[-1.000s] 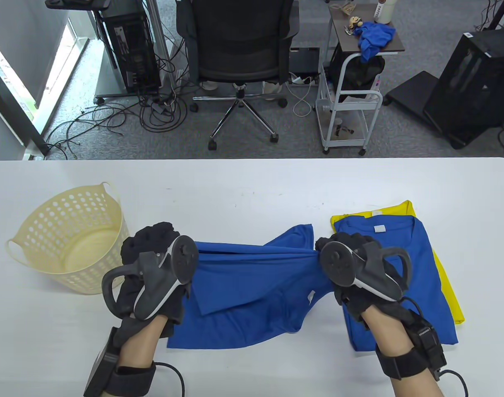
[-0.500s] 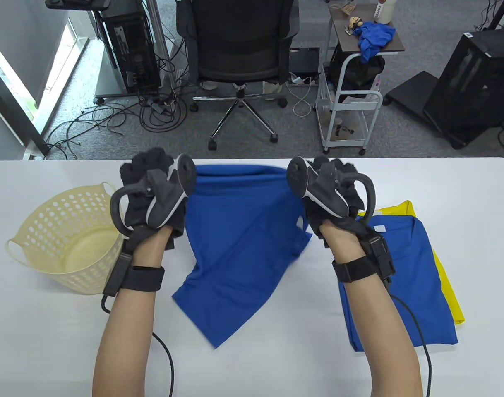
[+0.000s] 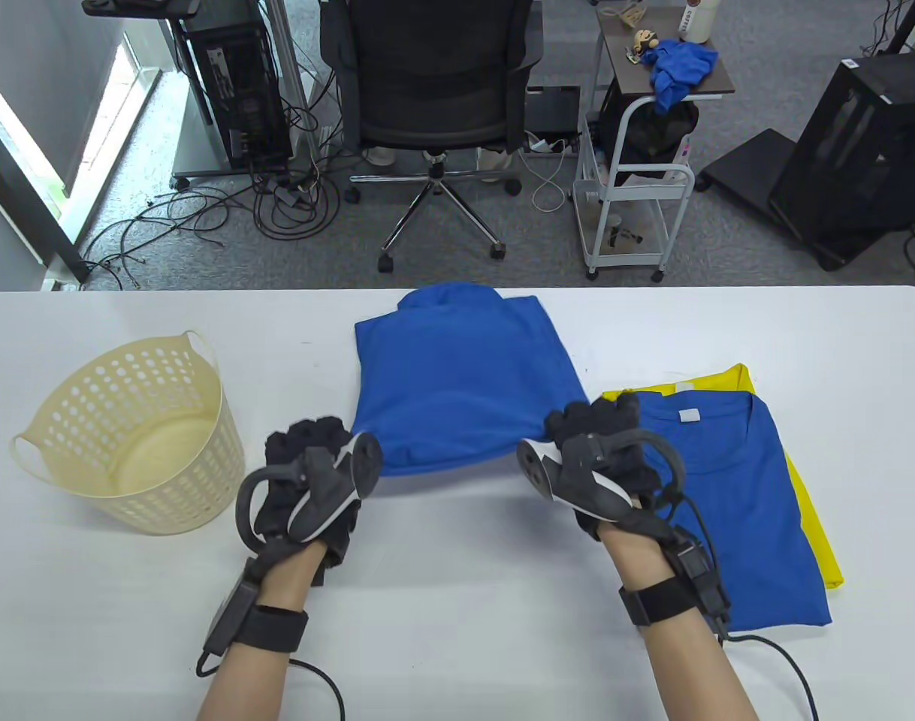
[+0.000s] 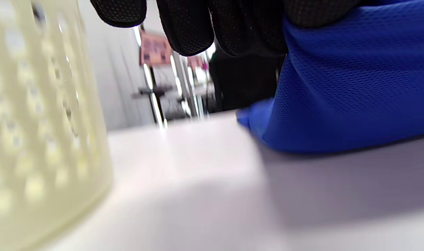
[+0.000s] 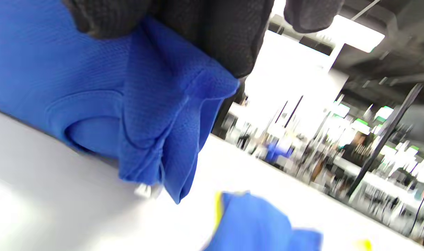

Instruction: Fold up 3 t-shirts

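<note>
Lying mid-table, far of both hands: blue shirt (image 3: 457, 375), soft, light, slippery mesh; likely to sag. Left hand (image 3: 307, 488) and right hand (image 3: 596, 458) pinched its near corners, the best holds

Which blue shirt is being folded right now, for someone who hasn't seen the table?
On the white table, between the cream basket and the shirt stack, lies the blue shirt. The left hand and right hand grip its near corners. Unlike the stack's blue shirt, it sits alone, with no yellow beneath.
</note>
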A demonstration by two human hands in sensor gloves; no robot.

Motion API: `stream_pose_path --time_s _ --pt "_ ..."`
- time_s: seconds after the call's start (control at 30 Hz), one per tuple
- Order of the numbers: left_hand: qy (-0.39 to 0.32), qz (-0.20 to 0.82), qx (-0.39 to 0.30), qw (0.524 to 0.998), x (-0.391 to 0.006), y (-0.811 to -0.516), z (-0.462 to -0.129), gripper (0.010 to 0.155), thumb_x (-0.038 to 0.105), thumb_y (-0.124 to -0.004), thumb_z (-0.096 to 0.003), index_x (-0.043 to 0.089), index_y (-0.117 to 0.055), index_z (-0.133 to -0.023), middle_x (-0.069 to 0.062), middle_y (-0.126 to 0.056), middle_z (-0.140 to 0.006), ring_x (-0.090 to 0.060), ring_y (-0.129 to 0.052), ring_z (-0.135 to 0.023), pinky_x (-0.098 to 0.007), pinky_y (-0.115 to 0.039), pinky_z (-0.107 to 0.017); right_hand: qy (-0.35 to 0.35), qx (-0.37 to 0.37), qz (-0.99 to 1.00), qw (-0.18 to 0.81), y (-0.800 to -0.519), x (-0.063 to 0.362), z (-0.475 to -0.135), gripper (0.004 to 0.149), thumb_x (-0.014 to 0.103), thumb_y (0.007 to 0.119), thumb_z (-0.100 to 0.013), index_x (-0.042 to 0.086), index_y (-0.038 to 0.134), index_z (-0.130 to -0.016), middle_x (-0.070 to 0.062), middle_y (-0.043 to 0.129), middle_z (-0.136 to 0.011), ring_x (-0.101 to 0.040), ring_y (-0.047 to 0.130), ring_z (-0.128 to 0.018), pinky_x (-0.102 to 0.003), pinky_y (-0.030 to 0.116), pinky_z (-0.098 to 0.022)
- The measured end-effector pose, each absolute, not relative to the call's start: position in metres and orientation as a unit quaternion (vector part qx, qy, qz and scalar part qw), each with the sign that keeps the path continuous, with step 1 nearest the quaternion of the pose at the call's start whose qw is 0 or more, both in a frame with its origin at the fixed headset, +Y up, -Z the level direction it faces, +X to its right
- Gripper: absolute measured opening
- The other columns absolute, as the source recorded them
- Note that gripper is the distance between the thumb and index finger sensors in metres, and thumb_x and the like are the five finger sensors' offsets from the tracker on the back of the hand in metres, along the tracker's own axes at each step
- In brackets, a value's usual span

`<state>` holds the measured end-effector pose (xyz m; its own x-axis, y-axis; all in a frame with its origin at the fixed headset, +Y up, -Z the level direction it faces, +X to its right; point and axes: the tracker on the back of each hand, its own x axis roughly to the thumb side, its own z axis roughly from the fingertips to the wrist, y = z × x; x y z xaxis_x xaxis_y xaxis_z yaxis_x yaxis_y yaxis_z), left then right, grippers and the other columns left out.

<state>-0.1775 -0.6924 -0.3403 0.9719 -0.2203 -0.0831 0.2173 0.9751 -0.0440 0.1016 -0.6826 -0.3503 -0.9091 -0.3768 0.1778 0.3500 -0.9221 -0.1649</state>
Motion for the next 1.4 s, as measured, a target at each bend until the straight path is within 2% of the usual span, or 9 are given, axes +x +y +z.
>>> stream_pose_path --time_s 0.1,0.23,0.33,0.53,0.7,0.87,1.0,1.23,1.4 --pt "0.043 -0.101 -0.078 0.991 -0.182 -0.709 -0.326 0.044 0.051 -0.065 -0.0448 0.033 -0.079 -0.082 0.012 -0.071 -0.102 -0.02 -0.072 -0.099 -0.053 -0.06 -0.078 0.013 -0.121 -0.974 0.19 -0.706 0.104 -0.337 0.042 0.034 0.074 -0.042 0.029 0.077 -0.084 0.001 0.086 -0.086 -0.029 0.088 -0.078 -0.064 0.058 -0.068" --pt "0.039 -0.075 -0.1 0.991 -0.191 -0.695 -0.303 0.044 0.051 -0.064 -0.0451 0.031 -0.082 -0.08 0.012 -0.073 -0.101 -0.02 -0.072 -0.099 -0.054 -0.059 -0.078 -0.052 -0.131 -0.978 0.152 -0.699 0.11 -0.319 0.042 0.034 0.074 -0.042 0.029 0.076 -0.084 0.001 0.086 -0.086 -0.03 0.088 -0.078 -0.064 0.058 -0.067" --pt "0.033 -0.051 -0.038 0.997 -0.196 -0.66 -0.281 0.044 0.052 -0.064 -0.0451 0.03 -0.083 -0.078 0.011 -0.074 -0.1 -0.021 -0.073 -0.098 -0.054 -0.059 -0.077 -0.061 -0.137 -0.979 0.137 -0.667 0.112 -0.298 0.042 0.033 0.074 -0.043 0.028 0.076 -0.084 0.0 0.085 -0.086 -0.03 0.086 -0.079 -0.065 0.056 -0.068" --pt "0.037 -0.021 0.043 0.998 -0.201 -0.588 -0.239 0.044 0.055 -0.061 -0.046 0.029 -0.085 -0.073 0.01 -0.076 -0.099 -0.022 -0.074 -0.097 -0.055 -0.059 -0.077 0.047 -0.135 -0.977 0.161 -0.582 0.11 -0.252 0.042 0.034 0.075 -0.043 0.029 0.077 -0.084 0.001 0.086 -0.086 -0.029 0.087 -0.079 -0.064 0.057 -0.068" --pt "0.045 -0.027 0.077 0.996 -0.2 -0.56 -0.229 0.044 0.054 -0.061 -0.0465 0.029 -0.086 -0.072 0.01 -0.077 -0.098 -0.023 -0.075 -0.097 -0.055 -0.06 -0.077 0.09 -0.126 -0.973 0.172 -0.544 0.107 -0.242 0.041 0.034 0.075 -0.043 0.029 0.077 -0.084 0.001 0.086 -0.086 -0.029 0.087 -0.079 -0.064 0.058 -0.068" --pt "0.061 -0.051 0.038 0.996 -0.201 -0.586 -0.255 0.043 0.054 -0.061 -0.0467 0.029 -0.086 -0.073 0.01 -0.077 -0.098 -0.022 -0.074 -0.097 -0.055 -0.06 -0.077 0.063 -0.124 -0.974 0.177 -0.572 0.099 -0.274 0.042 0.033 0.075 -0.043 0.029 0.077 -0.085 0.002 0.086 -0.086 -0.029 0.087 -0.08 -0.063 0.058 -0.068" --pt "0.069 -0.058 -0.02 0.996 -0.205 -0.621 -0.294 0.043 0.054 -0.061 -0.0468 0.03 -0.085 -0.074 0.011 -0.076 -0.098 -0.022 -0.074 -0.097 -0.055 -0.059 -0.077 0.022 -0.126 -0.974 0.187 -0.617 0.09 -0.32 0.042 0.033 0.075 -0.043 0.029 0.076 -0.085 0.001 0.086 -0.086 -0.03 0.086 -0.079 -0.063 0.057 -0.068" --pt "0.109 -0.088 -0.074 0.987 -0.212 -0.65 -0.348 0.043 0.053 -0.061 -0.0471 0.03 -0.083 -0.077 0.011 -0.074 -0.1 -0.021 -0.072 -0.098 -0.054 -0.059 -0.077 -0.01 -0.112 -0.981 0.159 -0.645 0.076 -0.373 0.042 0.032 0.075 -0.044 0.029 0.076 -0.085 0.0 0.084 -0.087 -0.031 0.083 -0.082 -0.064 0.054 -0.07" --pt "0.124 -0.091 0.036 0.988 -0.208 -0.666 -0.354 0.051 0.053 -0.061 -0.0463 0.032 -0.072 -0.092 0.009 -0.066 -0.106 -0.02 -0.074 -0.097 -0.05 -0.063 -0.075 0.065 -0.087 -0.984 0.143 -0.67 0.081 -0.392 0.048 0.038 0.074 -0.045 0.029 0.069 -0.092 0.0 0.078 -0.094 -0.033 0.078 -0.087 -0.064 0.052 -0.071"
